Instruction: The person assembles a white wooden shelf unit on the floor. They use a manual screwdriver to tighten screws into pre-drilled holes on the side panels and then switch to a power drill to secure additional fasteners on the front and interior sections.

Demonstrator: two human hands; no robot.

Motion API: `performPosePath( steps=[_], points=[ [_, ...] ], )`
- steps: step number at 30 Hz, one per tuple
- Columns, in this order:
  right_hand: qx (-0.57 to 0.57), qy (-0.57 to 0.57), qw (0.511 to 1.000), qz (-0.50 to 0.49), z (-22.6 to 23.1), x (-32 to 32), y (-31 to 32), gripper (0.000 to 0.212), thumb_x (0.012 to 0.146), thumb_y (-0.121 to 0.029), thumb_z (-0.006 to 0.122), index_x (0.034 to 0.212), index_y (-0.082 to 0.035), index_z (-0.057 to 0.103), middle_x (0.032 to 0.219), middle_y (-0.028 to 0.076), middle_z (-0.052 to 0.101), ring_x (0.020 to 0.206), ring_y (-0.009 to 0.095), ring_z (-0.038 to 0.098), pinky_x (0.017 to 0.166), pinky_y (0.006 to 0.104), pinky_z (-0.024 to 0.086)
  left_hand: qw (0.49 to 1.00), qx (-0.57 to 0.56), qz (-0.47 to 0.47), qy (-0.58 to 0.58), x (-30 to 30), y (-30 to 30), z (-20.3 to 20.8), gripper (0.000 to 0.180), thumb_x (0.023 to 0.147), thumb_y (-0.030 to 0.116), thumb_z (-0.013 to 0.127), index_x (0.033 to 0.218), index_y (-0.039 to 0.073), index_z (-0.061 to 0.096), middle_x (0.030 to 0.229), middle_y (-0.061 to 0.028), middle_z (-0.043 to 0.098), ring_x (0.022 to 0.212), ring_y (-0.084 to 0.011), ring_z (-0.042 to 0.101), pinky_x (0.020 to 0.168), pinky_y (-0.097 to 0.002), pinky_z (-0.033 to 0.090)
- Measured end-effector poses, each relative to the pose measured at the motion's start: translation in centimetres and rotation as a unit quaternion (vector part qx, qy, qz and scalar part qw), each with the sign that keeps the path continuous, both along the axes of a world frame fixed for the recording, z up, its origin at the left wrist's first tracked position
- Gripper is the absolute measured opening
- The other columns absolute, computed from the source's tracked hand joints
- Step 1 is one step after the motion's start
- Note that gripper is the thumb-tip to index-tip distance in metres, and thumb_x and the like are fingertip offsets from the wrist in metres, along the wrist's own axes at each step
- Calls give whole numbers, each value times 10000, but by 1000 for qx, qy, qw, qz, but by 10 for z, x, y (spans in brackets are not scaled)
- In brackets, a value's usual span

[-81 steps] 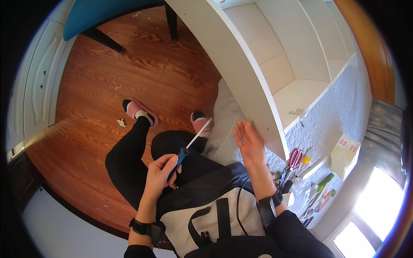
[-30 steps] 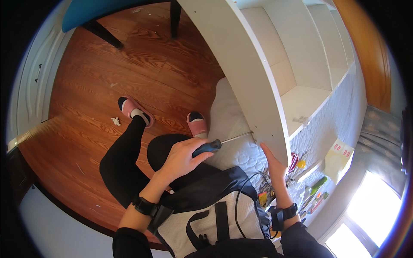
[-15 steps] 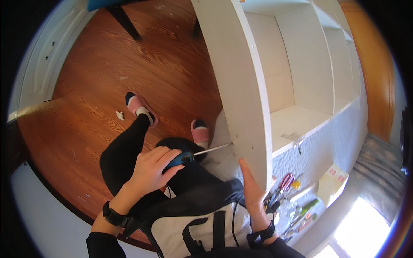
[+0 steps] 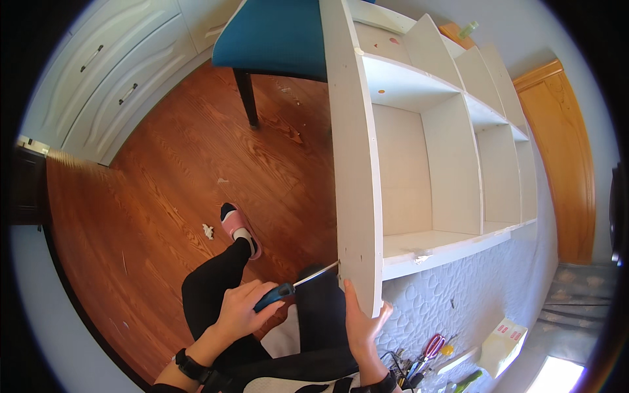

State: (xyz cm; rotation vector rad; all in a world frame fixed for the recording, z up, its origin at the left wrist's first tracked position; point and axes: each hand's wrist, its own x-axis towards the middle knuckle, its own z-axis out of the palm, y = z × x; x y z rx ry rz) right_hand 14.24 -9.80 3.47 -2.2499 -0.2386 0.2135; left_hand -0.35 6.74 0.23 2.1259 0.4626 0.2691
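My left hand (image 4: 244, 310) is closed around the blue handle of a screwdriver (image 4: 275, 296). Its long metal shaft runs up to the right, and the tip meets the outer side of a white shelf unit (image 4: 357, 196) near that panel's lower end. My right hand (image 4: 364, 321) grips the lower end of the same panel, thumb on the outer face and fingers around the edge. Any screw under the tip is too small to make out. The shelf unit has several open compartments facing right.
A blue-seated chair (image 4: 275, 46) stands behind the unit at the far left, near white drawers (image 4: 108, 72). On the quilted light cover (image 4: 432, 301) lie red-handled scissors (image 4: 432, 346), other tools and a pale box (image 4: 503, 347). A white scrap (image 4: 208, 230) lies on the wooden floor.
My view has tilted up, showing more of the chair, drawers and shelf unit. Both hands keep their grips, and the screwdriver tip stays at the panel.
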Motion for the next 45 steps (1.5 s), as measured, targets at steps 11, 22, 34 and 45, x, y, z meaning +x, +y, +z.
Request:
performPosePath(
  steps=[11, 22, 34, 45],
  points=[
    [123, 275, 952, -52, 4, -23, -33, 425, 899, -96, 631, 1256, 72, 475, 1160, 149, 595, 1078, 184, 580, 937, 285, 450, 999, 20, -19, -35, 0, 11, -23, 309, 724, 176, 767, 972, 53, 629, 699, -76, 529, 581, -258, 562, 494, -335, 453],
    [407, 544, 734, -12, -43, -21, 23, 451, 1026, -200, 391, 1393, 50, 316, 1342, 196, 483, 1280, 283, 453, 1106, 414, 336, 989, 114, -56, -70, 5, 22, -36, 348, 710, 174, 774, 1000, 50, 627, 689, -69, 514, 563, -243, 544, 480, -309, 434],
    [378, 519, 764, -66, -68, -20, 39, 270, 1028, -186, 391, 1205, -1, 477, 1191, 153, 586, 1223, 275, 515, 1065, 410, 390, 837, -486, -104, 230, 38, 80, -49, 270, 851, 285, 693, 969, 42, 704, 640, 4, 567, 467, -85, 471, 428, -219, 350],
    [388, 523, 756, -71, -67, -18, 39, 220, 1031, -176, 382, 1125, -14, 497, 1147, 150, 604, 1209, 292, 531, 1054, 418, 402, 980, 148, -110, 73, 30, 44, -39, 405, 858, 403, 661, 774, 8, 646, 523, -71, 487, 485, -206, 540, 429, -310, 399]
  ],
)
